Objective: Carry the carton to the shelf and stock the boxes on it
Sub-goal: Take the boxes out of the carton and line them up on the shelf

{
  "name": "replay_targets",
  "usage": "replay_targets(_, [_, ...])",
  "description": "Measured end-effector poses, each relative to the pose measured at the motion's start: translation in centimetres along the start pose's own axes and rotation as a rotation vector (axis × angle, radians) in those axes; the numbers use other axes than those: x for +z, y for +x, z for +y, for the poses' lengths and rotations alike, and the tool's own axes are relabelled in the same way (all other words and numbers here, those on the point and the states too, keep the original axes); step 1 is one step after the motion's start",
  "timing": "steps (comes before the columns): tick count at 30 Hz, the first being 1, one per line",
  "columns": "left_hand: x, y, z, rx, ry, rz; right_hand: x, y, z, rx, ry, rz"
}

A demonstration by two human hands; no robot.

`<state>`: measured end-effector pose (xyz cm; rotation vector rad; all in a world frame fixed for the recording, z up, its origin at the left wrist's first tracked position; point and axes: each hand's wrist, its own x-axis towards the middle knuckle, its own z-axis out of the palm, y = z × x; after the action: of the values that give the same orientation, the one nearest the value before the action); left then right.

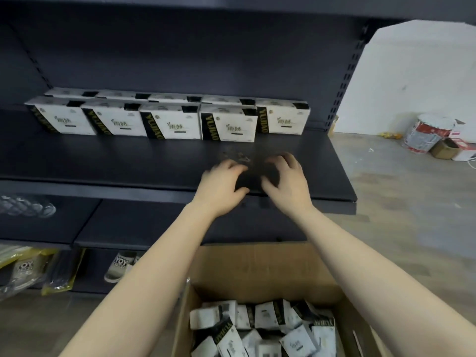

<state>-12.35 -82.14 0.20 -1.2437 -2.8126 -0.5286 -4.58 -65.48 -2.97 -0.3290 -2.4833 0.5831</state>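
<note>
A dark shelf board (128, 161) holds two rows of white boxes with black-and-gold spines (170, 124), standing upright at its back. Both hands hover over the board's front right part, close together. My left hand (221, 186) and my right hand (286, 181) curl around a dark, motion-blurred box (253, 177) held between them, its print hidden. Below my forearms stands the open brown carton (257, 269), with several more white boxes (265, 328) lying loose inside it.
The lower shelf (154, 222) carries bagged slippers (121, 264) and yellow packets (59, 269) at the left. To the right lie wooden floor, a white wall, a paint bucket (425, 132) and a small cardboard box (444, 148). The shelf upright (345, 81) stands at the right end.
</note>
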Motion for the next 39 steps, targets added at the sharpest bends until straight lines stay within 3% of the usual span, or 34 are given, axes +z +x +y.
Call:
replay_targets(8, [3.8, -4.9, 5.7, -0.056, -0.057, -0.001, -3.9, -7.3, 3.6, -0.059, 0.055, -0.048])
replay_targets(19, [7.9, -11.7, 7.8, -0.205, -0.04, -0.214, -3.2, -16.5, 8.0, -0.028, 0.062, -0.405])
replay_targets(23, [9.2, -13.2, 7.3, -0.215, -0.041, -0.291, -2.5, -19.5, 9.5, 0.073, 0.05, -0.543])
replay_targets(32, [12.5, -15.7, 7.9, -0.201, -0.017, -0.423, -2.1, -26.2, 13.9, 0.349, -0.024, -0.645])
replay_targets(39, [16.1, -15.0, 9.9, -0.264, -0.04, -0.501, -2.8, -28.7, 19.2, 0.431, -0.071, -0.787])
